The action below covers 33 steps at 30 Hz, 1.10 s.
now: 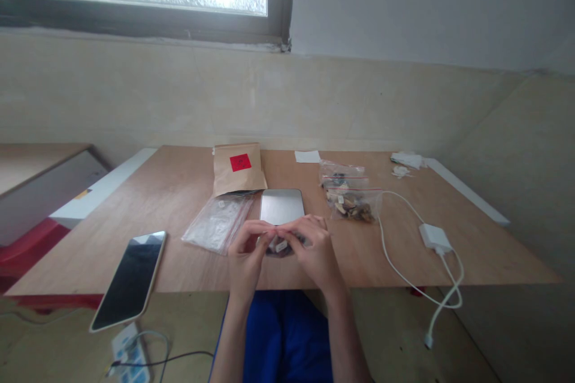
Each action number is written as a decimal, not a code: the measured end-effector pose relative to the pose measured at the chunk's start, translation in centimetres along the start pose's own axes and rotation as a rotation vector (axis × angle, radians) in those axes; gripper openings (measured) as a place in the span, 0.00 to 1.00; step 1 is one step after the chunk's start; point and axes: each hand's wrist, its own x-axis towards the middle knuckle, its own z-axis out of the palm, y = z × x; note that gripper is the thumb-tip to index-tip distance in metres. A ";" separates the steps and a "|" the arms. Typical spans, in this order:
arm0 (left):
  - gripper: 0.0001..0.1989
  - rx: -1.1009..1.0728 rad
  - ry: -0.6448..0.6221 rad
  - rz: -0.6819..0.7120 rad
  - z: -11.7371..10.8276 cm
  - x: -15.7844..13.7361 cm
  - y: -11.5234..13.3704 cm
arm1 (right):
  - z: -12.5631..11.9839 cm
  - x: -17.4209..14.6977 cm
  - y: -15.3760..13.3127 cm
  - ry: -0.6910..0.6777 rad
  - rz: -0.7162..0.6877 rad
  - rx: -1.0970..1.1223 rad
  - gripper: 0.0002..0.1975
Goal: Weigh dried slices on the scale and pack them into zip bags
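Note:
A small clear zip bag (281, 248) with dark contents and a white label hangs between my hands at the front of the table. My left hand (250, 246) pinches its top edge between thumb and fingers. The same edge is gripped by my right hand (318, 246), and the thumbs are close together. Much of the bag is hidden by my fingers. Just behind it lies a flat scale with a silver plate (281, 206). Left of the scale is a stack of flat clear zip bags (218, 222). To the right lie zip bags filled with dried brown pieces (354, 208).
A brown paper bag with a red label (230, 182) stands behind the flat bags. A black-screened tablet or phone (130, 280) overhangs the front left edge. A white adapter (435, 237) trails cables off the right front. White paper (307, 157) and crumpled tissue (406, 160) lie at the back.

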 end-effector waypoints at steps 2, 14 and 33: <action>0.04 0.007 -0.018 0.007 0.1 -0.1 0.0 | 0.2 -0.1 0.2 0.039 0.000 -0.002 0.07; 0.07 0.199 0.107 0.000 0.8 -0.5 -0.6 | 0.9 -0.2 0.3 -0.022 -0.002 -0.050 0.05; 0.04 0.065 0.045 0.016 0.9 -0.5 0.3 | 0.6 -0.4 2.3 0.117 0.037 -0.012 0.10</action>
